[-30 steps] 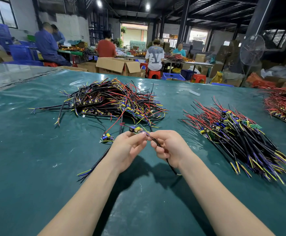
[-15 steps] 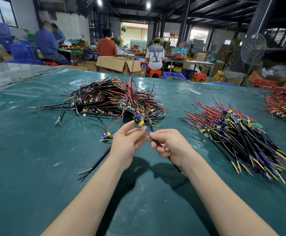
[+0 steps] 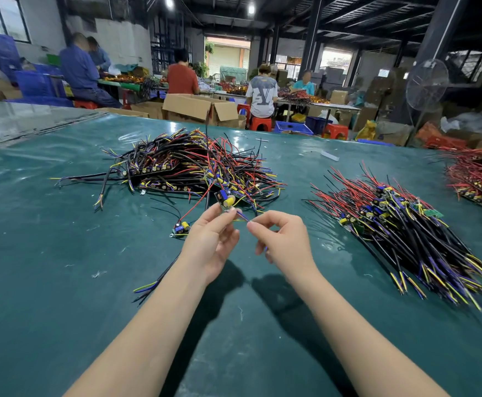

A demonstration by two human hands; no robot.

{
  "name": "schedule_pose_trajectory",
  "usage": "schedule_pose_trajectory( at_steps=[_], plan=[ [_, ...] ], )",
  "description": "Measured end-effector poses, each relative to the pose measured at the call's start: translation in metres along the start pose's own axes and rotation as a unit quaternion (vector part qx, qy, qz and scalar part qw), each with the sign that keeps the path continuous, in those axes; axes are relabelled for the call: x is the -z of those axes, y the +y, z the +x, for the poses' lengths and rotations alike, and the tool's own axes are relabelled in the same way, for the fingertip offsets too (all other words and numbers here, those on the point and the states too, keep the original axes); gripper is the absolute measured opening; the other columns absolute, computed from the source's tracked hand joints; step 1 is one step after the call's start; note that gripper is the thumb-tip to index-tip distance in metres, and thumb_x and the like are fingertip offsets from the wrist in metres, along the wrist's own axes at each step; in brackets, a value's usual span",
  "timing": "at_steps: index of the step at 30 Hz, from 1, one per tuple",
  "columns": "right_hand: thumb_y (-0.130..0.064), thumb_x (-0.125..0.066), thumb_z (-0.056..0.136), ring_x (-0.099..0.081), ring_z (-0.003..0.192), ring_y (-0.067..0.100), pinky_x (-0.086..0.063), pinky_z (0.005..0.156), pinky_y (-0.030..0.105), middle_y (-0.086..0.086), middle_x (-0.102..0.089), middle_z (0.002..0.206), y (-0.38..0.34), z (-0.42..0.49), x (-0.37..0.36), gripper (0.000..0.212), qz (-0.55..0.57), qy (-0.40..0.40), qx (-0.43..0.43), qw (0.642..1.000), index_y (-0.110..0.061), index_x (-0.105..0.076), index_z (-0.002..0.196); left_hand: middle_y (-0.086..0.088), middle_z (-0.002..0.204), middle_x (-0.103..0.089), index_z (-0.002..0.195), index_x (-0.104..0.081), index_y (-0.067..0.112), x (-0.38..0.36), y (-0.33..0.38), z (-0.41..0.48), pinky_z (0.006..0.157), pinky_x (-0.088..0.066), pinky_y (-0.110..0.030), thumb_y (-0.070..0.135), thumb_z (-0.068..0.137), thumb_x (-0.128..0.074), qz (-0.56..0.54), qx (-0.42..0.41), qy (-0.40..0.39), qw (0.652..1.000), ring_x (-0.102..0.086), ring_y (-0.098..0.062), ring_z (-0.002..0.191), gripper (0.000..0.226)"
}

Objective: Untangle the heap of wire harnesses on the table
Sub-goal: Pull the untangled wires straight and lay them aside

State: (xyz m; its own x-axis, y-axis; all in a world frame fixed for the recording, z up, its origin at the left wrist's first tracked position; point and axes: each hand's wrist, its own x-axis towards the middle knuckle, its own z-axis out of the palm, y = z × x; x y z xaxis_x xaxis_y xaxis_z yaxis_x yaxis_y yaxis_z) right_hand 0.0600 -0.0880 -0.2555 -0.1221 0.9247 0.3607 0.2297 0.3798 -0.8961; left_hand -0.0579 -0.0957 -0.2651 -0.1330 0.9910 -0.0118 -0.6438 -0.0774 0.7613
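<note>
A tangled heap of wire harnesses (image 3: 182, 167) in black, red, yellow and blue lies on the green table (image 3: 48, 253), beyond my hands. My left hand (image 3: 209, 240) pinches one harness (image 3: 226, 200) just below its small circuit board with a yellow capacitor, holding it above the table. Its red and black wires run up from the board. My right hand (image 3: 284, 242) pinches the blue and yellow wires of the same harness, close to my left fingertips. Another loose harness (image 3: 182, 227) lies on the table left of my left hand.
A sorted bundle of harnesses (image 3: 406, 233) lies to the right, wires fanned toward me. Another red-wire pile (image 3: 480, 176) sits at the far right edge. Beyond the table are cardboard boxes (image 3: 202, 108), several seated workers and a standing fan (image 3: 426, 84).
Both hands have lifted the harness higher and farther from me. The circuit board now stands above my left fingertips, and my right hand has slid up the wires nearer the board.
</note>
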Motion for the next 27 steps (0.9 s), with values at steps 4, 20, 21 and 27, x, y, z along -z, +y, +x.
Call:
schedule_pose_trajectory(
  at_steps=[4,20,21,27],
  plan=[
    [0.004,-0.063,0.079,-0.048,0.035,0.003,-0.024,0.031,0.011,-0.007,-0.053,0.043,-0.004,0.001,0.003,0.018,0.207,-0.021,-0.194,0.959,-0.009,-0.061,0.067,0.009,0.07,-0.06,0.079,-0.062,0.022,-0.003,-0.001,-0.002,0.053,-0.049,-0.012,-0.002,0.087,-0.052,0.009,-0.05,-0.013,0.999,-0.055,0.003,0.053,0.027],
    [0.0,-0.059,0.084,-0.044,0.031,0.004,-0.035,0.034,0.011,-0.005,-0.046,0.039,-0.007,0.001,0.002,0.022,0.148,-0.05,-0.185,0.97,-0.009,-0.059,0.064,-0.003,0.07,-0.055,0.083,-0.052,0.013,-0.008,0.001,-0.003,0.058,-0.053,-0.015,-0.017,0.085,-0.028,-0.067,-0.012,-0.051,0.996,-0.058,-0.008,0.056,0.038],
    [0.0,-0.058,0.084,-0.047,0.033,0.004,-0.038,0.035,0.012,-0.006,-0.048,0.038,-0.007,0.001,0.004,0.022,0.162,-0.06,-0.201,0.964,-0.009,-0.059,0.065,-0.002,0.07,-0.054,0.082,-0.052,0.012,-0.007,0.002,-0.003,0.06,-0.052,-0.016,-0.018,0.084,-0.028,-0.047,-0.015,-0.057,0.997,-0.057,-0.009,0.059,0.038],
    [0.004,-0.06,0.08,-0.05,0.034,0.003,-0.029,0.032,0.01,-0.007,-0.053,0.04,-0.004,0.002,0.004,0.021,0.202,0.016,-0.228,0.952,-0.008,-0.059,0.063,0.007,0.071,-0.057,0.083,-0.053,0.019,-0.009,-0.001,-0.005,0.064,-0.039,-0.019,-0.012,0.087,-0.042,0.074,-0.036,-0.021,0.996,-0.052,-0.002,0.061,0.034]
  ],
)
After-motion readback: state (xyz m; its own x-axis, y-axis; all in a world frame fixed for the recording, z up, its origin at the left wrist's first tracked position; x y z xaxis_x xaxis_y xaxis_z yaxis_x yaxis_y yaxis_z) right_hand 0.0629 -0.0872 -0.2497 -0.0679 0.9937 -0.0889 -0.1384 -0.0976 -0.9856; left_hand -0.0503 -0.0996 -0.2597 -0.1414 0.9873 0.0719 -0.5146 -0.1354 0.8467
